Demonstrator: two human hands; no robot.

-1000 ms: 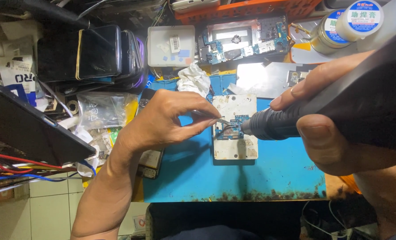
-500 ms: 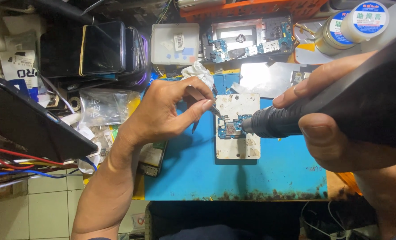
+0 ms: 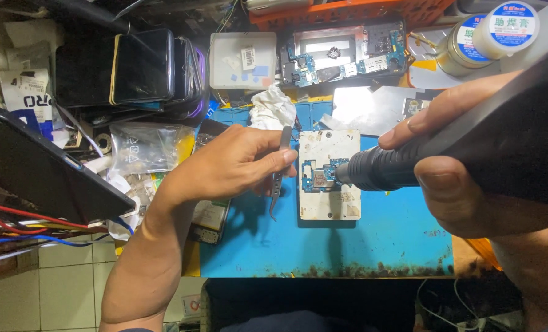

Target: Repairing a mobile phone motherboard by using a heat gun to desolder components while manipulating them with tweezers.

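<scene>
Small blue circuit board (image 3: pixel 319 175) sits on a scuffed white plate (image 3: pixel 329 203) mid-mat (image 3: pixel 385 240). Right hand (image 3: pixel 464 178) grips the black hot-air nozzle (image 3: pixel 372 171) at it; left hand (image 3: pixel 237 163) pinches tweezers (image 3: pixel 280 172).

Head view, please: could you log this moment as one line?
left hand: holds tweezers | right hand: aims hot-air tool at circuit board | blue mat

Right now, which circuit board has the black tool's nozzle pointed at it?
The small blue board on the white block, at the nozzle tip of the tool. The bigger board lies at the bench's back edge, untouched.
</scene>
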